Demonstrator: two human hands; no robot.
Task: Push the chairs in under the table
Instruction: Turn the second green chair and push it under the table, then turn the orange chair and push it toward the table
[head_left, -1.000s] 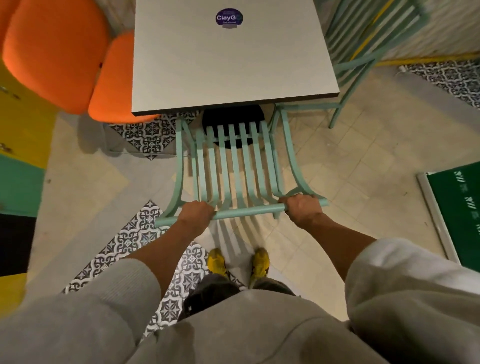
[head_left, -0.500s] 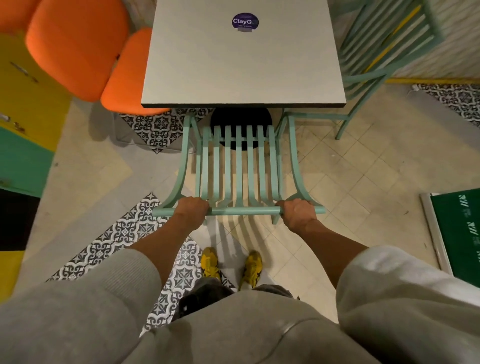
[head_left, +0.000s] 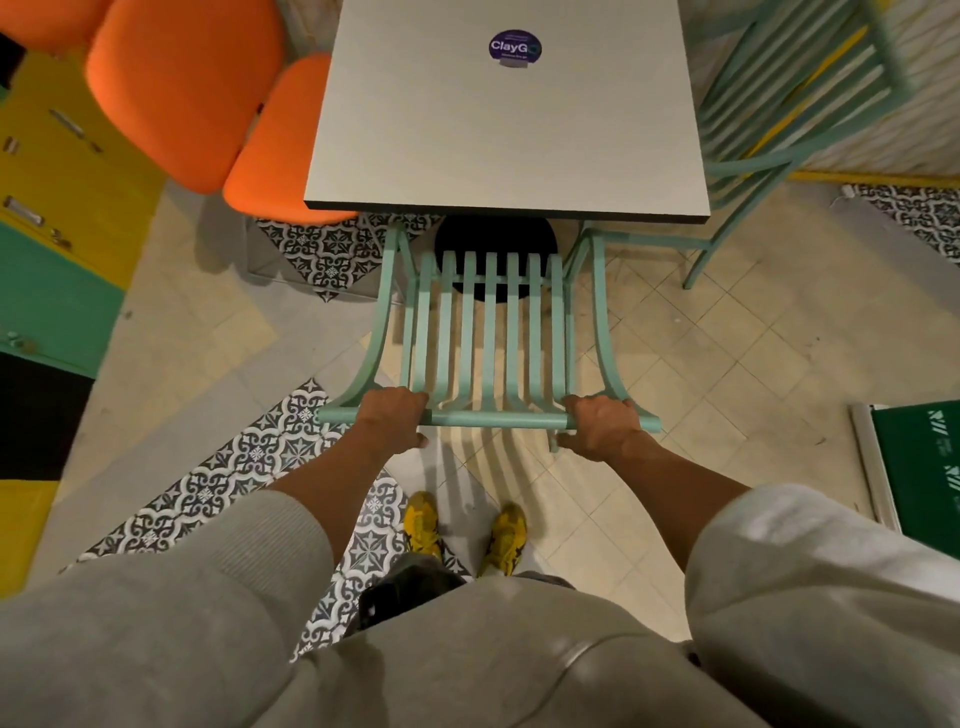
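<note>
A mint-green slatted metal chair (head_left: 488, 332) stands directly in front of me, its seat hidden under the near edge of a square grey table (head_left: 498, 130). Only its back slats and top rail show. My left hand (head_left: 392, 418) is closed around the left part of the top rail. My right hand (head_left: 602, 423) is closed around the right part of the same rail. A second mint-green chair (head_left: 789, 119) stands at the table's right side, partly under the tabletop. The table's black round base (head_left: 496, 244) shows behind the slats.
An orange padded chair (head_left: 208, 104) sits at the table's left side. Yellow and green cabinets (head_left: 57, 218) line the left wall. A green sign board (head_left: 924, 467) lies on the floor at right. My yellow shoes (head_left: 467, 530) stand on the tiled floor behind the chair.
The chair has straightened square to the table and slid a little further under it, with both hands still on the top rail. The view has shifted left relative to the table.
</note>
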